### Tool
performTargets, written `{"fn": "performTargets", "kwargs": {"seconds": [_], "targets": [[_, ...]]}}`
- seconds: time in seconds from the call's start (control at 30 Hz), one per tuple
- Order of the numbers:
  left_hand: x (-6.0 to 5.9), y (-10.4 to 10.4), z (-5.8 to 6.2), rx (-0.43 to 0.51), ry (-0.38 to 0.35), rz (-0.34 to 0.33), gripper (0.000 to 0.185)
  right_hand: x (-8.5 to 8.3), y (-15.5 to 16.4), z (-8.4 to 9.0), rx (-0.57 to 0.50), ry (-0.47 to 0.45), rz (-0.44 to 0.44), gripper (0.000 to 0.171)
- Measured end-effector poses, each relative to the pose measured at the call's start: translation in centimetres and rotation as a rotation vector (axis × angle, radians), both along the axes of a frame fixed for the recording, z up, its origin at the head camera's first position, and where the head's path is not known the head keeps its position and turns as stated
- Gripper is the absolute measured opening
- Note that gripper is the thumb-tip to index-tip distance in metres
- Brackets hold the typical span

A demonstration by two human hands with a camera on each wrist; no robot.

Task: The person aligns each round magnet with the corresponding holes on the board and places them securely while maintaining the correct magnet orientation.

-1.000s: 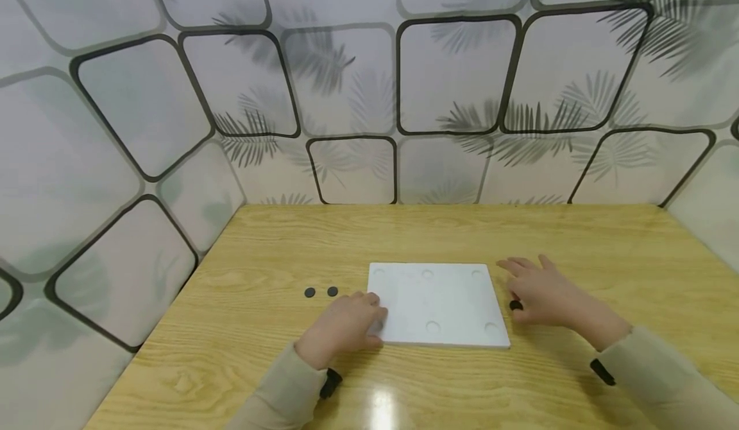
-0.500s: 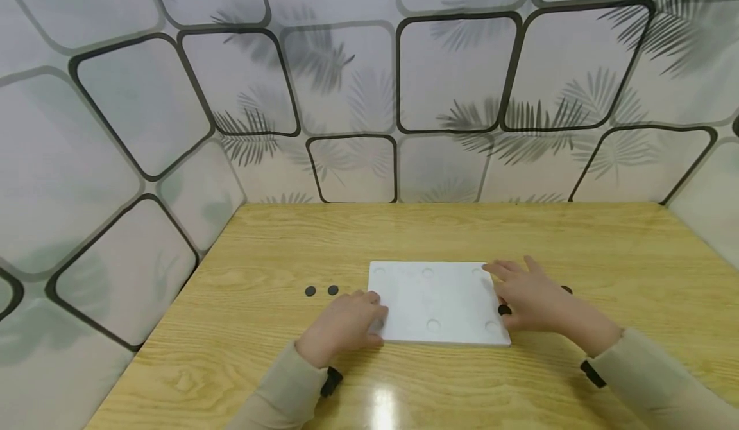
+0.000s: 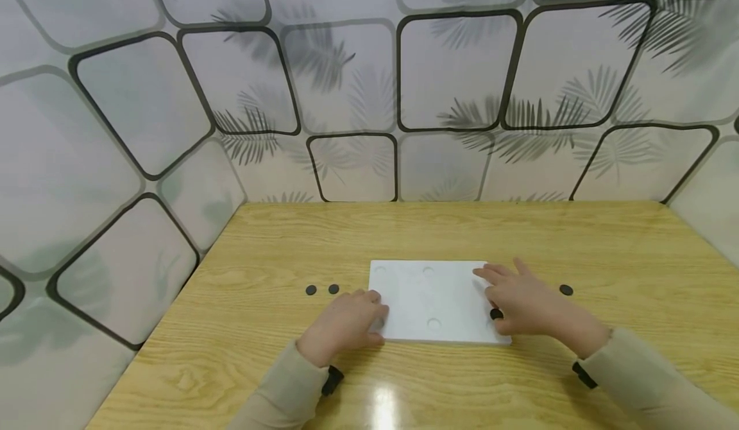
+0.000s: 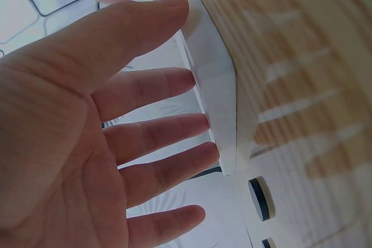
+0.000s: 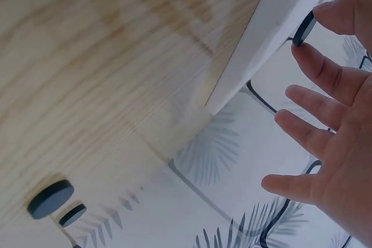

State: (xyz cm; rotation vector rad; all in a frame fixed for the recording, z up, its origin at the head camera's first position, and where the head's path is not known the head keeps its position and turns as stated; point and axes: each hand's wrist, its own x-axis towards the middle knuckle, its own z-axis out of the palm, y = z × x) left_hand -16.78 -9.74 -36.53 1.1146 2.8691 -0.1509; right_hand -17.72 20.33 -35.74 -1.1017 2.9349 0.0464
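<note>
A flat white board [image 3: 433,295] with shallow round recesses lies on the wooden table. My left hand [image 3: 345,324] rests at its left end; in the left wrist view the fingers are fairly straight and the thumb [image 4: 157,21] is at the board's edge. Over the right end of the board is my right hand [image 3: 528,301]. Its thumb and index finger pinch a black disc [image 5: 304,28] by the rim, tilted on edge, while the other fingers [image 5: 299,184] spread away. In the head view that disc [image 3: 496,314] overlaps the board near its front right corner.
Two black discs [image 3: 322,289] lie left of the board. Another black disc [image 3: 566,289] is on the table to the right, behind the right wrist. The right wrist view shows two discs [image 5: 51,198] on that side. A patterned cloth wall [image 3: 346,167] borders the table's back.
My right hand has moved left, from beside the board to over its right end, carrying the pinched disc. A disc on the right has come into sight behind it. The left hand stays put.
</note>
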Motion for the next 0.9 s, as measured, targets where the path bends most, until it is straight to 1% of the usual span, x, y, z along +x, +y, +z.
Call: {"fn": "performTargets", "kwargs": {"seconds": [0.23,0.53,0.9], "targets": [[-0.04,0.04,-0.02,-0.008,-0.005,0.004,0.032,0.11,-0.37,-0.31,-0.008,0.014,0.019,0.030],[-0.02,0.11,0.15,-0.012,-0.013,0.006,0.031,0.14,-0.54,-0.66,0.026,-0.018,0.003,0.029],[0.00,0.19,0.23,-0.011,-0.020,0.016,0.032,0.26,-0.63,-0.84,0.033,-0.010,0.023,0.028]]}}
